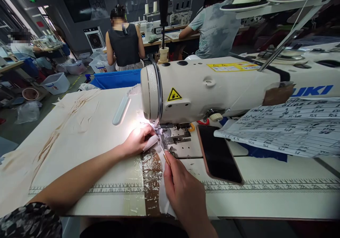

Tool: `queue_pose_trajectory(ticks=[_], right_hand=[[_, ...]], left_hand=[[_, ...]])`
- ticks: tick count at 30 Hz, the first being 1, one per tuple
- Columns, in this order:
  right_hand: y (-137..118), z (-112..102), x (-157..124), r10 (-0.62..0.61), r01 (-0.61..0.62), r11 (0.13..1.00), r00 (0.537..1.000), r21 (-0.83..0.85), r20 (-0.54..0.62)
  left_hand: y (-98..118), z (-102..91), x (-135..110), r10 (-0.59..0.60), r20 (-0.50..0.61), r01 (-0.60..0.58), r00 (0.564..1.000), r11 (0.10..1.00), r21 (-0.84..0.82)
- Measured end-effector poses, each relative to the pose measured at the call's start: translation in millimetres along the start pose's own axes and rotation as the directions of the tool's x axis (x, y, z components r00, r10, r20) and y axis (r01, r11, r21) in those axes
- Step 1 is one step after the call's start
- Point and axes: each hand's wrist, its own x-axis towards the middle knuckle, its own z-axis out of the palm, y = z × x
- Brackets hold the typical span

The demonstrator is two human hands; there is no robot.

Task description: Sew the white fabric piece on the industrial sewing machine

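Observation:
Close to the needle area of a white sewing machine [186,85], my left hand [136,139] pinches a pale fabric strip [150,143] between thumb and fingers. My right hand [183,186] is closed around a slim pointed tool [166,158] with a metal tip and a tan handle. The tip reaches to the strip beside the metal plate [183,149]; I cannot tell whether it touches. Pale fabric also hangs down past my right hand toward the table's front edge. The machine's lamp lights my left fingertips brightly, and the needle itself is hard to make out.
A phone [219,153] lies right of the plate, beside handwritten paper sheets [289,128]. A pale flat bar [121,110] and heaped beige fabric strips [50,142] lie on the left. A printed ruler [111,189] runs along the front. Several people sit at machines beyond.

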Motion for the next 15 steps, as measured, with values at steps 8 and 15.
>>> queue_pose_trajectory(ticks=[8, 15], right_hand=[[1.3, -0.1, -0.3, 0.016, -0.016, 1.0, 1.0, 0.002, 0.017], [-1.1, 2.0, 0.9, 0.001, -0.001, 0.996, 1.0, -0.087, 0.0]], left_hand=[[-1.5, 2.1, -1.0, -0.022, -0.018, 0.02, 1.0, 0.996, -0.083], [-1.3, 4.2, 0.1, 0.176, 0.001, -0.17, 0.984, 0.945, 0.279]])
